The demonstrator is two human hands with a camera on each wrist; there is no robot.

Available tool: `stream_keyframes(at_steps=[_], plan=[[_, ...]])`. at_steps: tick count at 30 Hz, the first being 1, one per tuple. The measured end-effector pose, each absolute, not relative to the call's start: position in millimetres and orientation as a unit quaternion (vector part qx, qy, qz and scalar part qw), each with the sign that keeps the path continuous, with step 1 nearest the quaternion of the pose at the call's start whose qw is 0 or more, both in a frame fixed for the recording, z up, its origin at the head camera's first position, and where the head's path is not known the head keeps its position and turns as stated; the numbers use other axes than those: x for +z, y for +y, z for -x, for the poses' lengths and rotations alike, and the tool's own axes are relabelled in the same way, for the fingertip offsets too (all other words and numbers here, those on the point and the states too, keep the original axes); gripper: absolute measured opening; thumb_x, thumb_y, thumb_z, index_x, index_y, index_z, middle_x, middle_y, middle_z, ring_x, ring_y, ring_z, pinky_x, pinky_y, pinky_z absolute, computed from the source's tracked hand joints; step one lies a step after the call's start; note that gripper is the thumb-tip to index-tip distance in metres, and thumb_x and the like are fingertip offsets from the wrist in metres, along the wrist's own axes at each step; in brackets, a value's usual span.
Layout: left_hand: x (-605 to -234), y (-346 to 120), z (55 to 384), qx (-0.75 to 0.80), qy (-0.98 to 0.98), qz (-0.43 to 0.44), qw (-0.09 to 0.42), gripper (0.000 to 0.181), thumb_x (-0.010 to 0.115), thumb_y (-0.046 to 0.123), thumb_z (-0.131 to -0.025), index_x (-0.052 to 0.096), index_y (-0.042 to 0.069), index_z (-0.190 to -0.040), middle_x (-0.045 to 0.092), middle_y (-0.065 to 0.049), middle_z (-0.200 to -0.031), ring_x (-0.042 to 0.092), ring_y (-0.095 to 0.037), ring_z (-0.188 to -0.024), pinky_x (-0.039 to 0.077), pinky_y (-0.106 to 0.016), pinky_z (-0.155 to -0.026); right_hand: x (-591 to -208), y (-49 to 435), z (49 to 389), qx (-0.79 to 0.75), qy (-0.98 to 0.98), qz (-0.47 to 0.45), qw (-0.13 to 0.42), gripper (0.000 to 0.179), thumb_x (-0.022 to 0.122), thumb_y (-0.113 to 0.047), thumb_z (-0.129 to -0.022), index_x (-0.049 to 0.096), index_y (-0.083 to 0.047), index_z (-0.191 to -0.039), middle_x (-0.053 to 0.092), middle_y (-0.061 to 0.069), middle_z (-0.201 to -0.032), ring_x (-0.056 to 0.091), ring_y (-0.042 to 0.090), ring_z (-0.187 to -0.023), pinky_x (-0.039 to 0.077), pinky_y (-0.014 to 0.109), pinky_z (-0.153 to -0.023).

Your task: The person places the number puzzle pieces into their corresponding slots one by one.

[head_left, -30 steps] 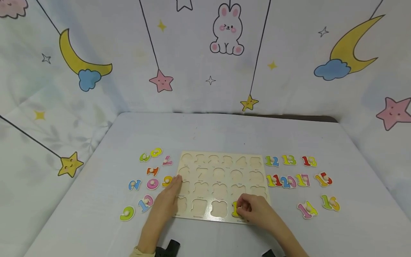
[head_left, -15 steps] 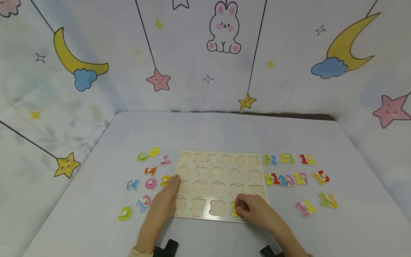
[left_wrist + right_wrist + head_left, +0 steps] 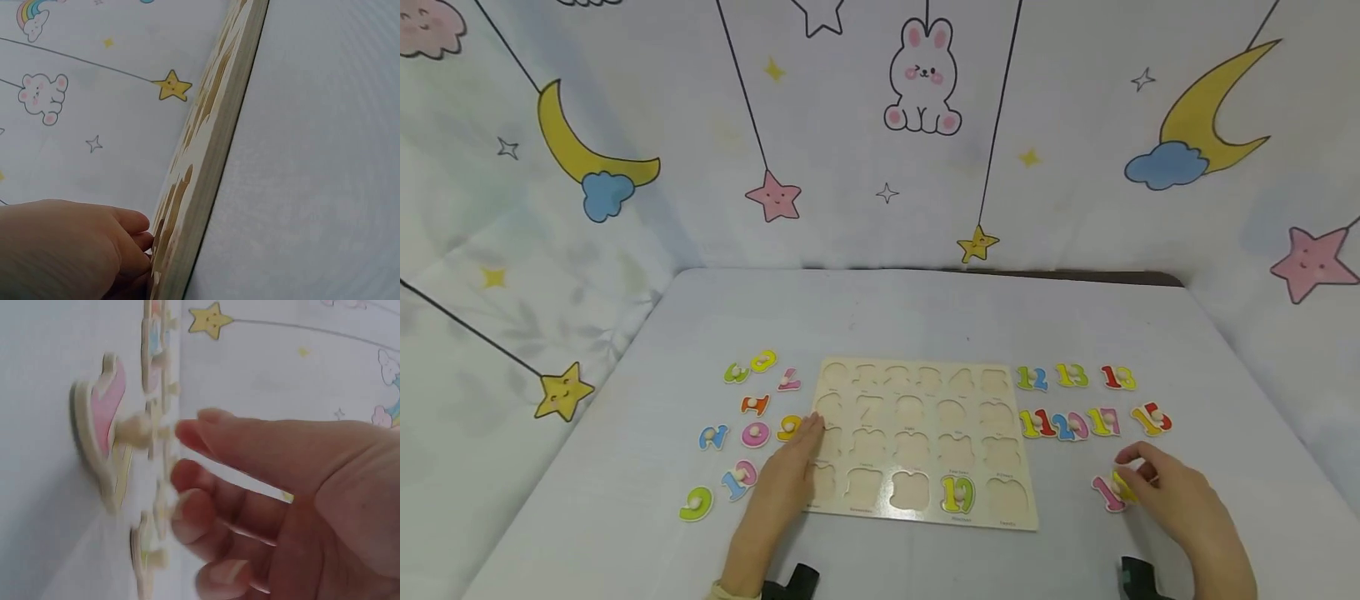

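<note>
In the head view my left hand [image 3: 784, 475] rests on the left edge of a wooden number board [image 3: 1024, 518] with cut-out recesses. A yellow-and-green 19 piece [image 3: 957, 495] sits in the board's bottom row. My right hand [image 3: 1180, 496] is over the pink-and-yellow 14 piece [image 3: 1105, 495] on the table, partly covering it. In the right wrist view, the thumb and bent fingers stand apart, just short of that piece's round knob [image 3: 133, 430]. The left wrist view has my left fingers [image 3: 132, 220] against the board's edge.
Left of the board lie several single-digit pieces, such as a green one [image 3: 696, 504], and a 10 piece [image 3: 740, 480]. To its right are several two-digit pieces, including 12 [image 3: 1032, 378], 13 [image 3: 1072, 375] and 15 [image 3: 1151, 419]. A patterned cloth [image 3: 850, 100] hangs behind the table.
My right hand has let go of the 19 piece, leaving it in the board, and moved right to the 14 piece. The left hand stays at the board's edge.
</note>
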State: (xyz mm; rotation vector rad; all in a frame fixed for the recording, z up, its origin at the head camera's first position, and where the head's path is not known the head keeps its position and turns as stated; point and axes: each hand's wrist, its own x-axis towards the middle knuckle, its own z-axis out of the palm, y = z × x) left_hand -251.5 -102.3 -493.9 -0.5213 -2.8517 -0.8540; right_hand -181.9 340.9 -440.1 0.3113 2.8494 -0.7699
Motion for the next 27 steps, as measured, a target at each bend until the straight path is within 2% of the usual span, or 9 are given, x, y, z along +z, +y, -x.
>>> stream_keyframes(at_steps=[5, 9, 13, 19, 23, 27], plan=[[-491.5, -103.5, 251.7, -0.286, -0.942, 0.169, 0.058, 0.045, 0.054, -0.009, -0.087, 0.05, -0.004, -0.132, 0.045, -0.014, -0.138, 0.039, -0.027, -0.128, 0.033, -0.043, -0.101, -448.5, 347.3, 181.2, -0.269, 0.952, -0.079, 0.119, 0.01, 0.062, -0.015, -0.09, 0.059, -0.009, -0.098, 0.052, 0.001, -0.076, 0.049, 0.018, -0.07, 0.041, 0.031, -0.056], [-492.2, -103.6, 252.6, -0.29, -0.941, 0.166, 0.058, 0.045, 0.054, -0.009, -0.088, 0.05, -0.003, -0.132, 0.045, -0.014, -0.138, 0.039, -0.027, -0.128, 0.033, -0.043, -0.101, -451.7, 345.1, 182.2, -0.271, 0.955, -0.059, 0.103, 0.007, 0.065, -0.009, -0.087, 0.06, -0.009, -0.092, 0.049, 0.0, -0.071, 0.047, 0.017, -0.066, 0.041, 0.028, -0.054], [-492.2, -104.1, 252.5, -0.291, -0.94, 0.17, 0.059, 0.046, 0.053, -0.011, -0.087, 0.05, -0.004, -0.132, 0.045, -0.015, -0.137, 0.039, -0.029, -0.127, 0.033, -0.045, -0.1, -448.2, 335.0, 184.3, -0.285, 0.954, -0.058, 0.077, 0.01, 0.066, -0.012, -0.087, 0.059, -0.008, -0.093, 0.049, 0.0, -0.069, 0.048, 0.017, -0.064, 0.041, 0.027, -0.053], [-491.5, -103.9, 251.7, -0.294, -0.94, 0.164, 0.05, 0.047, 0.053, -0.011, -0.087, 0.049, -0.003, -0.133, 0.044, -0.014, -0.139, 0.038, -0.028, -0.129, 0.032, -0.044, -0.101, -441.2, 277.4, 205.7, -0.392, 0.92, 0.002, 0.017, 0.013, 0.067, -0.013, -0.087, 0.058, -0.005, -0.093, 0.055, 0.001, -0.068, 0.053, 0.014, -0.056, 0.046, 0.025, -0.049], [-491.9, -103.2, 251.7, -0.295, -0.94, 0.162, 0.048, 0.048, 0.052, -0.011, -0.087, 0.049, -0.002, -0.134, 0.044, -0.013, -0.139, 0.037, -0.027, -0.129, 0.032, -0.043, -0.101, -444.5, 233.5, 224.5, -0.445, 0.893, 0.059, 0.031, 0.009, 0.066, -0.01, -0.087, 0.057, -0.007, -0.089, 0.053, 0.0, -0.066, 0.053, 0.014, -0.054, 0.046, 0.024, -0.048], [-492.3, -102.2, 251.8, -0.299, -0.939, 0.163, 0.047, 0.047, 0.052, -0.011, -0.087, 0.049, -0.001, -0.133, 0.045, -0.013, -0.139, 0.038, -0.026, -0.129, 0.032, -0.043, -0.101, -450.7, 201.3, 239.7, -0.455, 0.885, 0.075, 0.054, 0.009, 0.066, -0.009, -0.087, 0.057, -0.008, -0.087, 0.052, -0.001, -0.064, 0.052, 0.014, -0.053, 0.045, 0.024, -0.047]])
